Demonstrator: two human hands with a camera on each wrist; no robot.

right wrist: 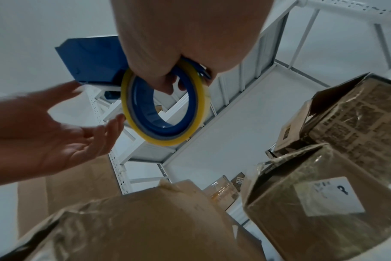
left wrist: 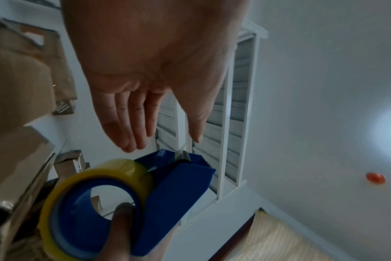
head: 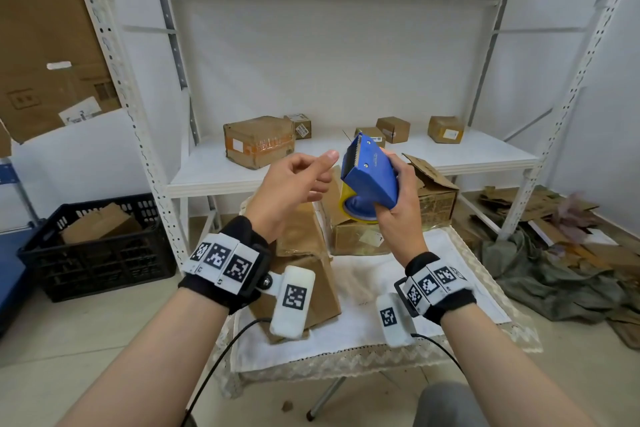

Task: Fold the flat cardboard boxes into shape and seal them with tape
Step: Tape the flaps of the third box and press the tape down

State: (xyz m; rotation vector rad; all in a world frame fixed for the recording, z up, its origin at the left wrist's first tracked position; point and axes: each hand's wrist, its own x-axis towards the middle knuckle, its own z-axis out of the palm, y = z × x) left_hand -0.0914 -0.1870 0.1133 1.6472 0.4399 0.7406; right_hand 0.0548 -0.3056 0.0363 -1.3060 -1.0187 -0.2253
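Note:
My right hand (head: 394,198) grips a blue tape dispenser (head: 372,172) with a yellowish tape roll (right wrist: 163,113), its serrated blade pointing up. The thumb passes through the roll's core in the right wrist view. My left hand (head: 301,180) hovers just left of the dispenser with relaxed fingers (left wrist: 127,127), holding nothing. Below both hands, a tall brown cardboard box (head: 308,253) stands on a white cloth-covered table (head: 363,315). A taped box (head: 360,236) with a white label sits behind it, under the dispenser.
A white metal shelf unit (head: 346,156) stands behind the table with several small sealed boxes (head: 258,140). A black crate (head: 97,246) with cardboard sits on the floor at left. Flattened cardboard and a green cloth (head: 554,253) lie on the floor at right.

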